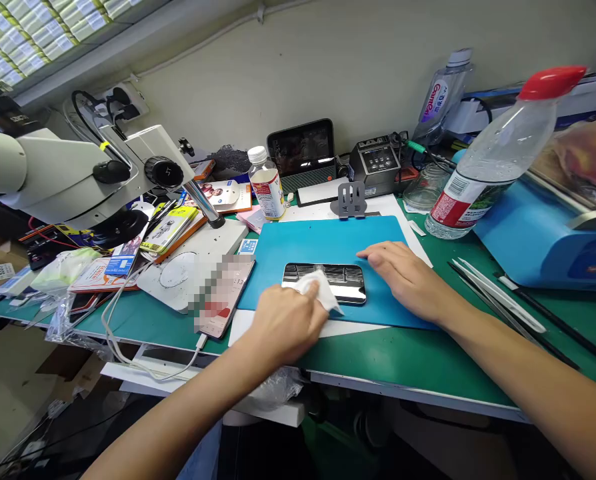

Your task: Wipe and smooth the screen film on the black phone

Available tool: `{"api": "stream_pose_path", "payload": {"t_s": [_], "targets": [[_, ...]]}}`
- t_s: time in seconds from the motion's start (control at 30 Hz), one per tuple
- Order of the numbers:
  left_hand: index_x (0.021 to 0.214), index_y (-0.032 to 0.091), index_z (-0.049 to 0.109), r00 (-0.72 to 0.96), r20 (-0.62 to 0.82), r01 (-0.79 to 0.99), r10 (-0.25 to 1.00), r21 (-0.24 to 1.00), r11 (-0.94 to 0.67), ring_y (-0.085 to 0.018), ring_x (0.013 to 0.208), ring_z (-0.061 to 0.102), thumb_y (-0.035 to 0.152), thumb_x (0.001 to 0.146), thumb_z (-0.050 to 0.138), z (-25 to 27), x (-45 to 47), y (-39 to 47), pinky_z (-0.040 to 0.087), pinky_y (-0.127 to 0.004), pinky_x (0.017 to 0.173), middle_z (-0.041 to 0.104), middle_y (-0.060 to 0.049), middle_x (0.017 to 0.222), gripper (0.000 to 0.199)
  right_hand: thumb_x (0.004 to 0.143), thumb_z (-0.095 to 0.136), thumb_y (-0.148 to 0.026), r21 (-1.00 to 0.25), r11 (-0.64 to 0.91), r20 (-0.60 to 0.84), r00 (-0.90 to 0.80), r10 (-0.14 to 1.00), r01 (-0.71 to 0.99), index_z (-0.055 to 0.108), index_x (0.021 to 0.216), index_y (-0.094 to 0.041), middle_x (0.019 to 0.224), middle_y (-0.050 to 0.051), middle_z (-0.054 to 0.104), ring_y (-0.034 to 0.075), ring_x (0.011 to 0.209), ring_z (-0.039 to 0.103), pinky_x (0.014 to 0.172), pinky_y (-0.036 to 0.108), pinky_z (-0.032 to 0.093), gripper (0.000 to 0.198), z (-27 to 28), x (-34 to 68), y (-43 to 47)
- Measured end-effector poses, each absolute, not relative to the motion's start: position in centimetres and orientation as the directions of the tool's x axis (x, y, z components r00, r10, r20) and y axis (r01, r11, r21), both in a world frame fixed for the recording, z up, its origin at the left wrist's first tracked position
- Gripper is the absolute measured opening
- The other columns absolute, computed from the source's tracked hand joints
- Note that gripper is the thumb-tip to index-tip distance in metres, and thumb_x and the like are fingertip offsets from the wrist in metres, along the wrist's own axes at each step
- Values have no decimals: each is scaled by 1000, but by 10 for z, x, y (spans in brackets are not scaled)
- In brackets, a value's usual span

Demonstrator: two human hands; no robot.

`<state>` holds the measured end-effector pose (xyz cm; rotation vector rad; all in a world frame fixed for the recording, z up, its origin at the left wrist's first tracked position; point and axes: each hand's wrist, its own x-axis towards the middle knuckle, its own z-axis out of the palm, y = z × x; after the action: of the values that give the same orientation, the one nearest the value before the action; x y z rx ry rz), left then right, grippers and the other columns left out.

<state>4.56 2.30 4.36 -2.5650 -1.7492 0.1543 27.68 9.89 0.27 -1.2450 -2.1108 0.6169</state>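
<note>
A smartphone [353, 293] with a dark, glossy, reflecting face lies flat on a blue mat [298, 243]. My left hand [288, 323] presses a white wipe [331, 293] onto the left part of that phone, its fingers closed on the cloth. Just right of the phone, my right hand [403, 277] hovers over or rests on the mat, fingers stretched out and holding nothing. Part of the phone's lower left is hidden by the left hand and the wipe.
Left of the mat lies another phone [228, 300] on a white cable. A microscope [78, 173] stands behind it on a white base. Tweezers [498, 300], a blue machine [528, 227] and a large bottle [493, 167] stand or lie at right. A small bottle [268, 190] is behind the mat.
</note>
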Motion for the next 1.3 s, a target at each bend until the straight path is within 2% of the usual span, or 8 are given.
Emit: {"api": "stream_pose_path", "payload": {"t_s": [0.1,0.23,0.33,0.43,0.63,0.87,1.03,1.3], "targets": [[129,14,63,292,-38,950,956,-103,-294,-31,70,72,30,100,35,44,28,31,47,-35,63,75,-12,75,43,94,43,-65,-575,486,246,-428,870,658,69,117,-24,124,12,66,33,121,54,104,53,45,54,3,277,98],[134,19,61,262,6,960,965,-101,-260,-30,75,72,39,100,43,35,11,25,49,-35,67,75,-10,79,43,83,56,-72,-468,555,216,-520,827,688,66,128,-25,132,13,61,37,126,51,103,57,46,66,3,276,96],[125,25,68,227,43,972,973,-78,-224,-27,79,71,37,101,45,30,-4,19,49,-33,71,75,-8,80,35,77,59,-78,-412,573,188,-549,814,709,64,131,-24,136,15,58,40,128,49,104,60,44,77,2,274,97],[115,25,73,167,99,986,981,-42,-164,-27,84,71,35,102,44,35,-20,24,49,-33,74,75,-8,84,33,75,58,-80,-391,572,152,-562,813,721,62,131,-21,139,17,56,41,131,46,104,60,42,82,1,273,98],[117,23,71,120,182,989,976,64,-134,-26,106,69,24,101,43,47,-29,68,49,-33,87,75,-7,113,33,74,62,-76,-412,581,124,-589,799,702,60,127,-23,140,16,55,40,127,51,100,59,45,75,6,272,99],[145,17,49,171,190,963,967,174,-204,-27,109,65,32,103,41,44,-13,53,50,-37,92,69,-10,117,46,73,71,-59,-496,601,191,-596,780,628,59,119,-23,132,14,59,36,126,52,103,55,47,60,12,279,96],[144,22,49,304,192,898,933,269,-348,-28,121,56,46,92,62,34,-13,32,45,-40,104,59,-10,127,58,75,71,-58,-515,597,200,-591,781,615,56,123,-25,132,13,58,36,126,53,102,53,49,60,10,281,95],[145,20,45,343,167,792,924,478,-380,-29,134,46,37,86,75,24,-16,49,38,-43,114,52,-13,141,69,77,68,-61,-507,581,174,-585,792,636,52,125,-25,132,14,58,35,123,56,100,50,51,62,11,280,95]]}}
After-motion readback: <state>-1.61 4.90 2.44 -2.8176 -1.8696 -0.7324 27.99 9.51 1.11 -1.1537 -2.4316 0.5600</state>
